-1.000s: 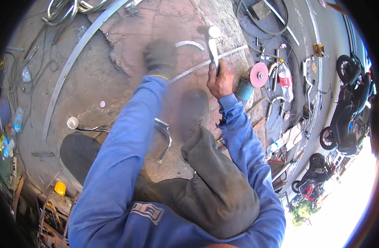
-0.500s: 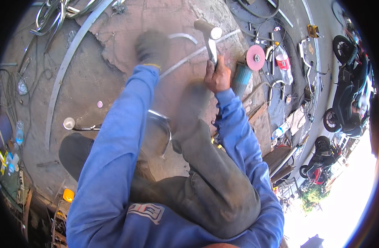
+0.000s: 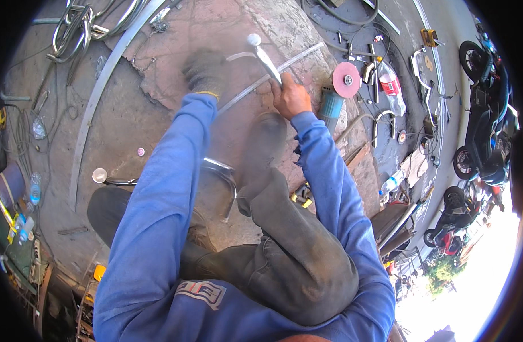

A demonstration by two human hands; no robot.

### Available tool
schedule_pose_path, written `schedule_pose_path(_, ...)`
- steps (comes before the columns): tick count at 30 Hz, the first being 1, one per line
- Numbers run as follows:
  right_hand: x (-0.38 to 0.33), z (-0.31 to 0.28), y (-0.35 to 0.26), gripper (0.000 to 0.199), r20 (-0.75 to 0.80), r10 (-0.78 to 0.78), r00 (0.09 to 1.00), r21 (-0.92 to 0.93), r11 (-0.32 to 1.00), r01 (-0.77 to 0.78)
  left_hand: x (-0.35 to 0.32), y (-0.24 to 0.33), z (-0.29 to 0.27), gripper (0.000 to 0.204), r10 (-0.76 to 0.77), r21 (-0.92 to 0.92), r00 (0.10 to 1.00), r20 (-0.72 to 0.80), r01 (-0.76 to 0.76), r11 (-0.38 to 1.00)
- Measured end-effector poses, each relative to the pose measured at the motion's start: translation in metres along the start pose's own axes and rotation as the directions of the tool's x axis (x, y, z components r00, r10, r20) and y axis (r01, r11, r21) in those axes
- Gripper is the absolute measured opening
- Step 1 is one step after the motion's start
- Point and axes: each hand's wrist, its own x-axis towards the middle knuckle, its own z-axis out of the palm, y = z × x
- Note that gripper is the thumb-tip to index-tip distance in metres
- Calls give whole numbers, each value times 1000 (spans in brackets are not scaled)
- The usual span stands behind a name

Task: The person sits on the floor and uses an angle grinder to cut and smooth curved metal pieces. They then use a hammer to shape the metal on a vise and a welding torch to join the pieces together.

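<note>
My right hand (image 3: 292, 98), bare, is closed round the silver handle of a hammer (image 3: 266, 61). The round face of its head shows at the far end of the handle, over a thin curved metal strip (image 3: 238, 56). Beyond my left forearm, my left hand (image 3: 204, 73) wears a dark glove with a yellow cuff edge. Smeared by motion, it appears closed on the strip's left end, and its fingers are hard to make out. A long straight metal bar (image 3: 273, 75) lies slantwise on the slab below the strip. Whether hammer and strip touch, I cannot tell.
An angle grinder (image 3: 332, 102) with a pink disc lies right of my right hand. Bent chrome tubing (image 3: 221, 165) rests between my legs. Farther right are a plastic bottle (image 3: 391, 88), cables and parked motorcycles (image 3: 482, 125). A long curved flat bar (image 3: 93, 85) lies left.
The hammer has moved left and tipped, so its head now sits over the strip. My right hand has shifted slightly left; the strip's free end has moved left too.
</note>
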Motion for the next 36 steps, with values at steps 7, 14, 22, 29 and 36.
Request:
schedule_pose_path(7, -35, 4, 13, 34, -205, 280, 938, 356, 914, -195, -4, -17, 15, 25, 232, 139, 952, -201, -207, 968)
schedule_pose_path(14, -62, 15, 23, 36, -114, 409, 905, 389, 857, -339, 3, -19, 16, 30, 254, 174, 965, -73, -238, 955)
schedule_pose_path(22, -67, 19, 21, 36, -138, 263, 955, 334, 920, -205, -44, -44, 16, 31, 415, -34, 881, -225, -433, 901)
schedule_pose_path(29, -52, 7, 10, 30, -77, 209, 975, 332, 927, -172, -52, -45, 35, 28, 265, 83, 958, -113, -257, 963)
schedule_pose_path(36, -50, -2, 9, 29, -47, 153, 987, 303, 944, -132, -61, -73, 34, 29, 380, 89, 918, -110, -372, 924)
